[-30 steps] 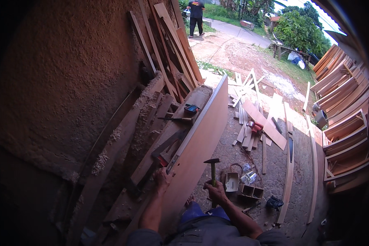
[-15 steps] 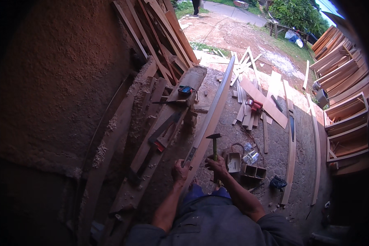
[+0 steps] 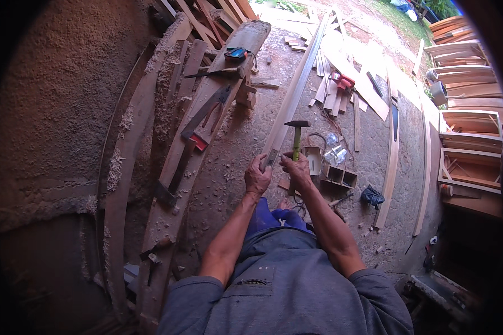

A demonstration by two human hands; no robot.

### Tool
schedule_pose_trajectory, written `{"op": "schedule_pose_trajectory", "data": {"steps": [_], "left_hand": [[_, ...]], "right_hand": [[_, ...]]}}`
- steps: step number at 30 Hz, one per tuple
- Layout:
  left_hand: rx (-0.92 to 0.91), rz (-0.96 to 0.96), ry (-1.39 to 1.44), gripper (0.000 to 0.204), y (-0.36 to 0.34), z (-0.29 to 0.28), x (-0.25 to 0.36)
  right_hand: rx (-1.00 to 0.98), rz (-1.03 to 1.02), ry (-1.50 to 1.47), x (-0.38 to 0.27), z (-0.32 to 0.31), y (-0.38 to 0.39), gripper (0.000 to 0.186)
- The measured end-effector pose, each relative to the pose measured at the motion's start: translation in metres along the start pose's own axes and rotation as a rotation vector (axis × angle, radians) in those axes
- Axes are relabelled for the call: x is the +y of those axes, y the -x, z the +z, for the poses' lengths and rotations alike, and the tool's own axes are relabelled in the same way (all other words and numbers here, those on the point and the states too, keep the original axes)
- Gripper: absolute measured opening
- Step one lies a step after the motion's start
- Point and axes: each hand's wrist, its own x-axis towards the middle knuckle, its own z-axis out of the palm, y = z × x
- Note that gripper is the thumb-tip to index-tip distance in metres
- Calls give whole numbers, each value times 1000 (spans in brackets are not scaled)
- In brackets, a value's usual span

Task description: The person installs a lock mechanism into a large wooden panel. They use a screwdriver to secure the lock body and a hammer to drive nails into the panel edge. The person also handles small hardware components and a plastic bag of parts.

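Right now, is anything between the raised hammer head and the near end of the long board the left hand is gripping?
Nothing visible. The right hand holds the hammer upright, its head just right of the long board. The left hand grips the board's near end, close beside the hammer handle.

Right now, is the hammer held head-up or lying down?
Head-up: the right hand grips the hammer by its handle, dark head on top, beside the long plank.

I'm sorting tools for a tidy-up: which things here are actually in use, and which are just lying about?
In use:
- long wooden board, near end gripped by the left hand
- hammer, held in the right hand

Lying about:
- tape measure on the workbench
- small wooden box
- dark rag
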Motion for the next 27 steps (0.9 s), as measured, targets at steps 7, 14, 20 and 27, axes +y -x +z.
{"op": "schedule_pose_trajectory", "data": {"steps": [7,14,20,27], "left_hand": [[61,-1,-64,31,-19,33,25],[57,10,-99,27,-8,39,37],[45,1,-107,24,-6,41,40],[146,84,-121,21,-8,45,32]], "right_hand": [[-66,-47,74,-4,-5,-22,22],[-87,-9,16,-12,-21,-15,16],[-71,-56,85,-13,-25,-13,18],[-66,-90,279,-13,-22,-18,19]]}}
